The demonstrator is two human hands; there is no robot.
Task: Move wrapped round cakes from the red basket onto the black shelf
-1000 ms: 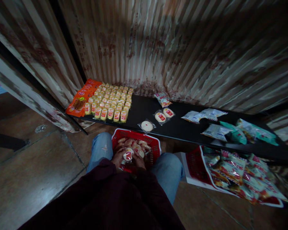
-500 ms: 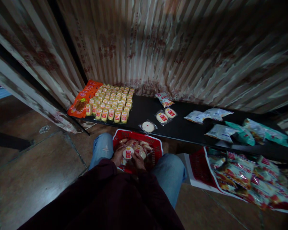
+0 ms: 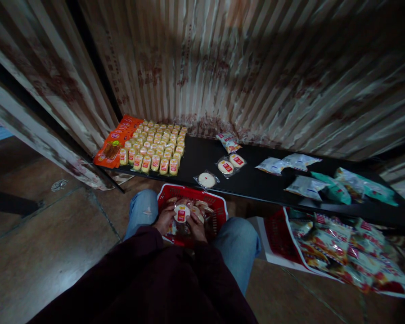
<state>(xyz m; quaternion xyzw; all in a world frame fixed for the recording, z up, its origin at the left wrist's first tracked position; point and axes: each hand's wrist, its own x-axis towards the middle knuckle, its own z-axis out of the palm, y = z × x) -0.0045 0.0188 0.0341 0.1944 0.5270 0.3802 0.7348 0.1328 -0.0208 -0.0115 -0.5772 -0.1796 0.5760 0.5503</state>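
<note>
Over a red basket (image 3: 219, 211) between my knees, I hold a round, pale wrapped pastry (image 3: 182, 213) with a red and yellow label. My left hand (image 3: 164, 220) grips its left edge, and my right hand (image 3: 196, 226) pinches its right edge. Another pale round wrapped pastry (image 3: 198, 213) shows just behind my right fingers; whether that hand also holds it I cannot tell. More wrapped pastries lie in the basket below. On the black shelf in front sit a single round pastry (image 3: 206, 180) and a pair of labelled ones (image 3: 231, 165).
Rows of small yellow wrapped cakes (image 3: 155, 150) stand at the shelf's left, beside orange packets (image 3: 116, 141). White and teal bags (image 3: 334, 186) lie along the black shelf (image 3: 253, 182) to the right. A second basket (image 3: 276, 231) full of snack bags stands by my right knee.
The labelled pastry between my hands has tilted slightly and risen a little. My view has shifted slightly; the goods on the shelf lie as before.
</note>
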